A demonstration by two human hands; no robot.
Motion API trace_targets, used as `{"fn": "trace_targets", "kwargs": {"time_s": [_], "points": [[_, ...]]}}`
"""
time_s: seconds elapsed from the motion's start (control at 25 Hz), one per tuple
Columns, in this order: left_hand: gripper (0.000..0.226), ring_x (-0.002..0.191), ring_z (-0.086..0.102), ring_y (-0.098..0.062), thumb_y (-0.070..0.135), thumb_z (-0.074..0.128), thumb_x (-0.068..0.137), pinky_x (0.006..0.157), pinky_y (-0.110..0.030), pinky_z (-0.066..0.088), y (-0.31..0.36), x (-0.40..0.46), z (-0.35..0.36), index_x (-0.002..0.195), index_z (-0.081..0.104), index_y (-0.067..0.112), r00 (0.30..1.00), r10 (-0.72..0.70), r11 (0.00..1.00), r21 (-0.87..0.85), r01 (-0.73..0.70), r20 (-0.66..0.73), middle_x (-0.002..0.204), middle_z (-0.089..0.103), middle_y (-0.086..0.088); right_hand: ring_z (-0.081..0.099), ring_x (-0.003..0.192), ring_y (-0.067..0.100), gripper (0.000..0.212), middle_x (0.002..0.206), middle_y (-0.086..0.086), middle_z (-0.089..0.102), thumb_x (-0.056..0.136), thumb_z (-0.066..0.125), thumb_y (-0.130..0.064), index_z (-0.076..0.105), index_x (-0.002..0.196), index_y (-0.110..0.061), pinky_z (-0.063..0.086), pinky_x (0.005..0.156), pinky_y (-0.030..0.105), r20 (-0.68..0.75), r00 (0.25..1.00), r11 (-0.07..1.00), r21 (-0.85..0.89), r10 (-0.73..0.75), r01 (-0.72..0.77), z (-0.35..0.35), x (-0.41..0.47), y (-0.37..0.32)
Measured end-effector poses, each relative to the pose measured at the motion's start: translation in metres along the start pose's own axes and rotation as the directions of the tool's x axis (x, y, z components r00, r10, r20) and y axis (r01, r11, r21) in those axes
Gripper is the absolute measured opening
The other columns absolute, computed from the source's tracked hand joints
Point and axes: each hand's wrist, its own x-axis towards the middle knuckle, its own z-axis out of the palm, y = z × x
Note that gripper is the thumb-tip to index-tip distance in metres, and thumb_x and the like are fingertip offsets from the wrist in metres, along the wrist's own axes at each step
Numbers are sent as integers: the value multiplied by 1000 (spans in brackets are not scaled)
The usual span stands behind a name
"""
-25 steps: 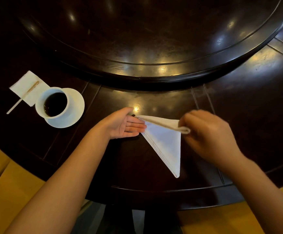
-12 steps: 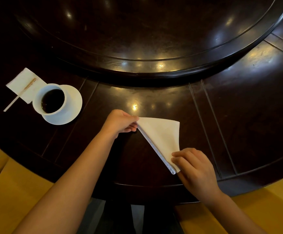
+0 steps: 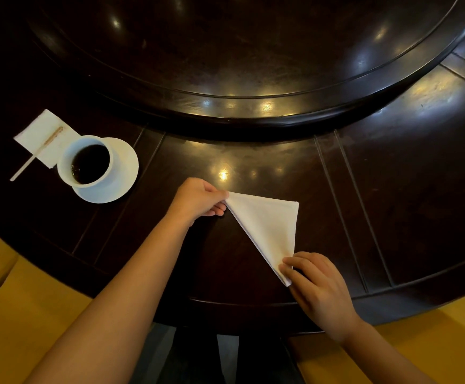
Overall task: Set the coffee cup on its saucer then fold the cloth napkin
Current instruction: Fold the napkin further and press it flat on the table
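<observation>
A white cloth napkin [image 3: 270, 227] lies folded into a triangle on the dark table in front of me. My left hand [image 3: 198, 199] pinches its far left corner. My right hand [image 3: 315, 284] presses its fingertips on the near, pointed corner. At the left, a white coffee cup [image 3: 88, 162] full of dark coffee stands on its white saucer [image 3: 123, 173], somewhat off centre toward the saucer's left side.
A white paper napkin [image 3: 41, 135] with a wooden stirrer [image 3: 35, 153] lies left of the cup. A large raised turntable [image 3: 253, 103] fills the middle of the dark wooden table [image 3: 392, 203]. Yellow seat cushions [image 3: 17, 314] flank the table's near edge.
My right hand carried the napkin's upper right corner down to the near point, making a flat triangle. My left hand went from lying flat on the left corner to pinching it.
</observation>
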Motion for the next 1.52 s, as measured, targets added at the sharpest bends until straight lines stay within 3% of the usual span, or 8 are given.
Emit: {"fn": "trace_targets", "kwargs": {"time_s": [0.32,0.44,0.52,0.68,0.84,0.96,1.16,1.52], "points": [[25,51,61,-4,24,64,86,57,-19,47,-18,-7,18,71,65,5,934,267,956,186,-226,-238,65,66,-3,56,99,18,20,99,4,66,87,57,-30,66,84,-12,42,94,37,-48,965,963,103,256,-251,4,6,-23],[18,88,60,-18,24,56,89,82,-39,52,-29,-19,33,96,60,8,761,498,863,320,-390,-416,96,61,-5,54,103,21,18,102,5,63,86,56,-28,64,85,-12,42,91,33,-55,942,936,146,331,-320,14,2,-28],[47,130,37,-26,31,40,92,110,-50,29,-40,-34,60,131,42,6,648,698,683,556,-473,-307,137,45,-13,54,104,22,17,103,6,63,86,58,-27,63,86,-11,44,90,34,-68,945,942,135,320,-309,17,-3,-27],[71,144,4,-25,51,23,91,115,-46,15,-63,-35,101,148,13,10,698,716,430,797,-425,-14,156,11,-14,54,103,22,19,101,9,65,87,57,-26,64,86,-8,44,91,33,-88,956,959,77,279,-273,20,-2,-25],[72,144,3,-28,51,21,90,114,-43,8,-65,-28,106,147,13,8,724,690,398,840,-369,-9,155,9,-18,51,107,20,24,108,7,61,92,47,-27,65,93,-10,44,89,42,-123,950,956,103,287,-276,8,5,-29],[71,143,5,-29,51,20,91,114,-42,7,-65,-28,109,147,13,6,718,696,389,848,-360,-14,155,9,-19,32,134,23,40,140,7,40,95,34,-24,44,132,-15,24,110,42,-154,911,924,92,382,-372,4,42,-28],[65,144,6,-28,41,19,93,114,-43,7,-67,-28,106,147,12,6,704,710,385,840,-381,-6,155,11,-19,4,143,16,52,155,6,14,99,8,-35,14,146,-12,6,115,39,105,900,905,-103,422,-412,25,57,-5],[70,143,4,-27,52,21,91,113,-47,10,-69,-27,85,148,10,15,732,679,417,849,-323,-55,156,8,-16,-3,143,28,75,155,16,3,86,34,-63,13,148,-28,1,111,55,291,898,937,-222,329,-271,10,49,-1]]}}
